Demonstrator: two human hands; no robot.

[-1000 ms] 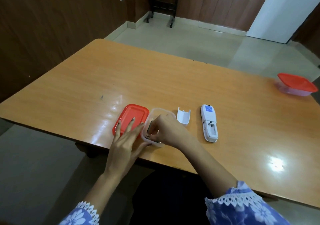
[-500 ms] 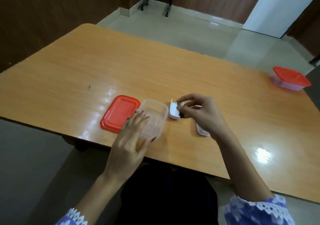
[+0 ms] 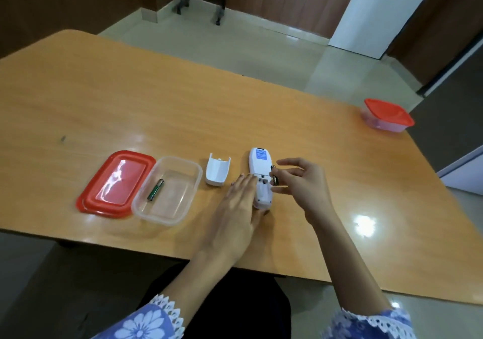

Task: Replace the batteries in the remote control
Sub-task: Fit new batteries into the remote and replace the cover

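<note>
Polarity is the main risk. The remote (image 3: 258,161) lies face down on the desk (image 3: 156,103) with its compartment open. The right hand (image 3: 303,184) pinches a battery (image 3: 275,178) in a thumb-and-fingertip grip at the compartment's right edge. I cannot tell which end leads; if the wrong end meets the spring, the remote likely stays dead. The battery looks tilted, so pushed in at an angle it could jam, or spring out and roll across the glossy desk. The left hand (image 3: 236,208) has its grip spread, straight fingers laid against the remote's left side; too light a press may let the remote skid. A second battery (image 3: 155,189) lies in the box (image 3: 167,216) beside the lid (image 3: 117,182), and the cover (image 3: 217,171) is just left of the remote.
</note>
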